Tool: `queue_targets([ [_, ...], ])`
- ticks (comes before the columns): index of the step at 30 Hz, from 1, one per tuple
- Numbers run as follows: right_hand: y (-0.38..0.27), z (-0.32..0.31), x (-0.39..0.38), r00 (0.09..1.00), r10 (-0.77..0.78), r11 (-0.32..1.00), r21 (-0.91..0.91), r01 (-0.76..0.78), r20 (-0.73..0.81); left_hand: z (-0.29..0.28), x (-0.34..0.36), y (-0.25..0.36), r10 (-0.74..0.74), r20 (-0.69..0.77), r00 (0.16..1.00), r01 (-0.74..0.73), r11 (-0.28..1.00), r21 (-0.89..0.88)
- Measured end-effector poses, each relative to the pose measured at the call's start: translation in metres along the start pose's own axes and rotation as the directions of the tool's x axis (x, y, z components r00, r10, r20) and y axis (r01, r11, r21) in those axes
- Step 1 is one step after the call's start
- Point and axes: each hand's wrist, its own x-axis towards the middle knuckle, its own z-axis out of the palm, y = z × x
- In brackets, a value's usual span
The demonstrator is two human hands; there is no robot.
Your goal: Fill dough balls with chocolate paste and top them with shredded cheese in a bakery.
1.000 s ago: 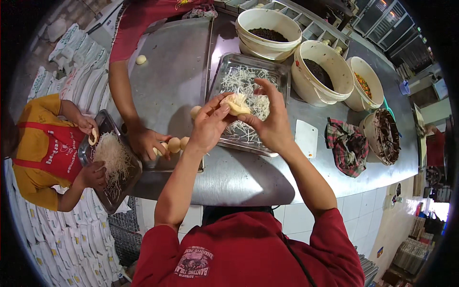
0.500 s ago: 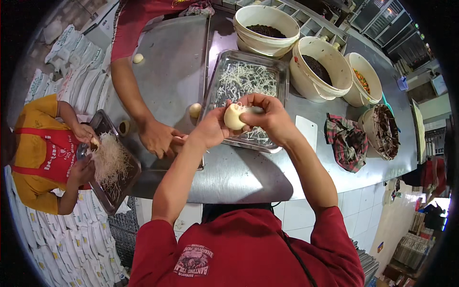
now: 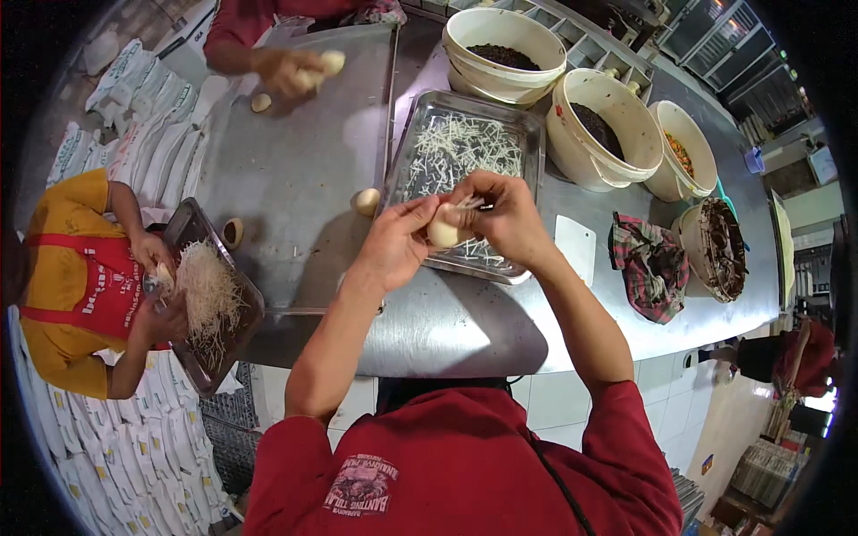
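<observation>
My left hand point(image 3: 393, 243) is closed around a pale dough ball point(image 3: 444, 234), held over the near part of a metal tray point(image 3: 539, 143). My right hand point(image 3: 502, 219) is against the ball's top, its fingers pinched on a few thin white shreds point(image 3: 471, 204) at the dough's opening. More white shreds point(image 3: 469, 147), like grated cheese, lie scattered in the tray. Another dough ball point(image 3: 365, 202) rests on the steel table just left of the tray. What is inside the held dough is hidden by my fingers.
White buckets point(image 3: 597, 170) with dark and colourful fillings stand behind and right, near a white scraper point(image 3: 575, 248) and checked cloth point(image 3: 645, 268). A co-worker's hand point(image 3: 295, 73) moves at the far left. Another person in yellow point(image 3: 76, 259) works over a shred-filled tray point(image 3: 255, 326).
A grey, blurred tool at my right fingers is gone; white shreds show there now. The co-worker's arm at left has drawn back to the far side, now with dough in hand.
</observation>
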Motion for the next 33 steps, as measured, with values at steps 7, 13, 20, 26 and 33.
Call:
queue_targets([
  [7, -0.001, 0.006, -0.009, 0.982, -0.167, 0.962, -0.232, 0.143, -0.084, 0.020, -0.006, 0.005, -0.053, -0.135, 0.989, 0.043, 0.996, -0.080],
  [13, 0.003, 0.008, -0.013, 0.910, -0.408, 0.800, -0.511, 0.315, -0.077, 0.022, -0.007, 0.009, -0.055, -0.069, 0.996, 0.046, 0.991, -0.128],
  [20, -0.003, 0.009, -0.020, 0.895, -0.445, 0.746, -0.559, 0.362, -0.014, 0.024, -0.013, 0.015, -0.103, 0.028, 0.994, 0.102, 0.995, 0.009],
  [26, -0.005, 0.014, -0.026, 0.875, -0.482, 0.671, -0.621, 0.405, 0.049, 0.020, -0.026, 0.014, -0.122, 0.003, 0.993, 0.122, 0.990, -0.073],
  [33, 0.009, 0.022, -0.025, 0.936, -0.341, 0.901, -0.252, 0.352, 0.088, 0.007, -0.051, 0.014, -0.137, -0.058, 0.989, 0.126, 0.979, -0.158],
])
